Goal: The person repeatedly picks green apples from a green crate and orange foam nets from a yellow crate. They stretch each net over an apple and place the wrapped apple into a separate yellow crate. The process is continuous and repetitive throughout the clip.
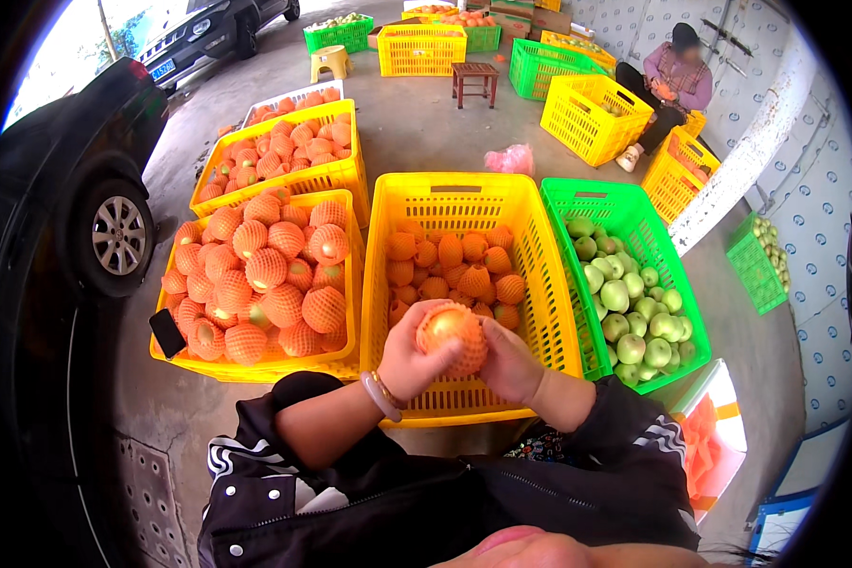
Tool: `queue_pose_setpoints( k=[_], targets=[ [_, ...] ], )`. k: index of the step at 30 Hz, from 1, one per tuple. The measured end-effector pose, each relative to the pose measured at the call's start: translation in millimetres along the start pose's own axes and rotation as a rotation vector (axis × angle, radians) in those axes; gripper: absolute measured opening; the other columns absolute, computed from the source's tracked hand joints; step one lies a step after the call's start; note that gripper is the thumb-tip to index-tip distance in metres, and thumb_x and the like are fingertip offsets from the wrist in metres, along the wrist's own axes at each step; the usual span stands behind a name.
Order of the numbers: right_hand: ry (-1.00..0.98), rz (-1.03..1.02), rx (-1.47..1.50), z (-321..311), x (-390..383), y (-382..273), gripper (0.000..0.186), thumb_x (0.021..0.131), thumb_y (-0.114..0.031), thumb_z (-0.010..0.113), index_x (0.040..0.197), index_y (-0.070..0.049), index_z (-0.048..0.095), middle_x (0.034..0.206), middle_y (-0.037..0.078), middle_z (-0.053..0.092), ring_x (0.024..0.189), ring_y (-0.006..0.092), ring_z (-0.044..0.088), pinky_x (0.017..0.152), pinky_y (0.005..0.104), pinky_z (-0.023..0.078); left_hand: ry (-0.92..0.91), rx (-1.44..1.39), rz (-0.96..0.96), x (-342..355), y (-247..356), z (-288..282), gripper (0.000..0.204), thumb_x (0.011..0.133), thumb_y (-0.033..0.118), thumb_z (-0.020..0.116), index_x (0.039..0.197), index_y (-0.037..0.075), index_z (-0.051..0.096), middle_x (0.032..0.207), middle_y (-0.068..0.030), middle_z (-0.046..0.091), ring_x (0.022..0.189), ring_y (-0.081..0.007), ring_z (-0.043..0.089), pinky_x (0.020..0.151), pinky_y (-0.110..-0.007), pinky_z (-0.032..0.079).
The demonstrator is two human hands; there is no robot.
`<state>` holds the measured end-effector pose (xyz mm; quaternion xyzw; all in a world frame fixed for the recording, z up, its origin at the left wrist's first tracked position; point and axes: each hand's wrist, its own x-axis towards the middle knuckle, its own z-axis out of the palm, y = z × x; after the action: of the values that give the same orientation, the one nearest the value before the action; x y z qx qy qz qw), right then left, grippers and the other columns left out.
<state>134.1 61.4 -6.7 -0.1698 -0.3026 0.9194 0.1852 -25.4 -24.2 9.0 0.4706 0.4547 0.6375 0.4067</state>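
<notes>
Between my two hands is a round fruit [450,331] in an orange foam net sleeve, its pale top showing through the opening. My left hand [409,358] wraps around its left side, thumb across the front. Fingers of my right hand [513,364] close on its right side, partly hidden behind the net. Both hands are above the near half of a yellow crate [535,379], whose far part holds several netted fruits [450,265]. To the right, a green crate [563,192] holds bare green fruits [625,303] that look like apples.
Heaped netted fruits [265,270] fill a yellow crate [350,312] at left, a phone [167,333] on its corner. A white box [729,435] with orange foam nets [699,440] stands near right. Beyond are a stool [474,83], a pole [748,142], a seated person [680,76] and a dark vehicle [57,142].
</notes>
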Motion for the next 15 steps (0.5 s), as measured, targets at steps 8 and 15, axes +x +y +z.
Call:
queue_pose_setpoints(
  k=[8, 15],
  targets=[
    [0.058, -0.021, -0.276, -25, 3, 0, 0.02, 0.1, -0.028, 0.048, 0.104, -0.01, 0.057, 0.091, 0.004, 0.064, 0.083, 0.0163, 0.062, 0.075, 0.0313, 0.05, 0.221, -0.763, -0.349, 14, -14, -7, 0.035, 0.1, 0.03, 0.045, 0.116, 0.0, 0.052, 0.106, -0.007, 0.062, 0.093, -0.0147, 0.061, 0.084, -0.031, 0.049],
    [-0.049, 0.171, -0.035, -16, 2, 8, 0.043, 0.096, -0.047, 0.049, 0.119, -0.011, 0.055, 0.108, 0.004, 0.065, 0.094, 0.0181, 0.062, 0.081, 0.0334, 0.05, 0.077, -0.418, -0.074, 5, -8, -7, 0.044, 0.092, 0.016, 0.061, 0.13, 0.003, 0.043, 0.119, -0.0074, 0.056, 0.109, -0.0153, 0.056, 0.095, -0.032, 0.046]
  ],
)
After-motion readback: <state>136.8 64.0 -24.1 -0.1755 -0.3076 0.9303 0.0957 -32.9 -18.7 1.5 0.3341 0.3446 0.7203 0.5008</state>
